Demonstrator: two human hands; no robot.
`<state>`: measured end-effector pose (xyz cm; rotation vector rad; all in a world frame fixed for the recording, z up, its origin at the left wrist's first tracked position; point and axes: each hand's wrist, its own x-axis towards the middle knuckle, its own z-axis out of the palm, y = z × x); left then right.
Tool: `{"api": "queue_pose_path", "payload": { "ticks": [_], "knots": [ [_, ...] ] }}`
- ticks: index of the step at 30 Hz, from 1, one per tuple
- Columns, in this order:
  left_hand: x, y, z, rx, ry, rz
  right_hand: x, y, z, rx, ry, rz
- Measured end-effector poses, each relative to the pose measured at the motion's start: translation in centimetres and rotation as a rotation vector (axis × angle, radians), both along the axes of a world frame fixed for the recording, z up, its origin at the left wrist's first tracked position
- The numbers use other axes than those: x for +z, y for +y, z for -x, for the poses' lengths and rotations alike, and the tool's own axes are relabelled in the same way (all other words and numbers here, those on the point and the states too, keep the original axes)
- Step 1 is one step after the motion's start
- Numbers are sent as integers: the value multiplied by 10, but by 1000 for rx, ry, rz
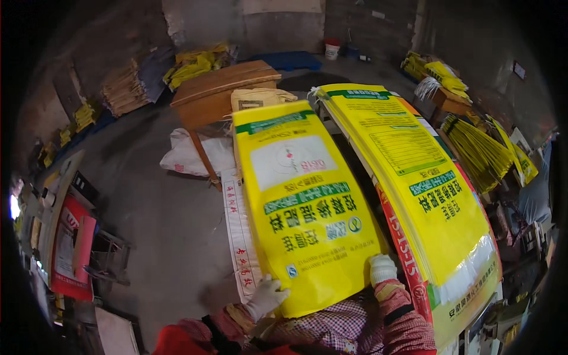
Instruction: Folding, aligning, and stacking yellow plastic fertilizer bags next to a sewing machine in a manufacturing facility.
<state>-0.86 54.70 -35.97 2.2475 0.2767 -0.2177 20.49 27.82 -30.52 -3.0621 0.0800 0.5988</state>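
Observation:
A large yellow printed woven sack (302,236) with green bands and a white panel lies flat in front of me, its near end against my checked apron (331,328). My left hand (266,299), in a white glove, is closed on the sack's near left corner. At the near right edge, my white-gloved right hand (383,269) grips the same sack, its fingertips partly hidden. To the right, a thick stack of similar yellow sacks (408,160) lies lengthwise. Under the held sack's left side a white sack with red print (239,254) shows.
A wooden table (228,86) stands beyond the held sack, with a beige sack (260,97) beside it. White sacking (195,154) lies on the floor. Bundled yellow sacks (476,151) lie at the right. A red board (74,254) and a metal frame (109,254) stand at the left.

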Motion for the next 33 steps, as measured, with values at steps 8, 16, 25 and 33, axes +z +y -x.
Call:
{"api": "queue_pose_path", "payload": {
  "ticks": [8,16,25,33],
  "knots": [
    [78,-30,-32,193,-170,-523,-177,-104,-7,171,-425,-350],
    [96,-25,-122,-769,195,-750,-48,-93,88,276,-399,-352],
    [219,-264,-226,-1068,-479,-32,-7,-89,99,143,-358,-309],
    [186,-366,-249,-1055,-582,-295,75,-100,123,342,287,-363]
  ]
}}
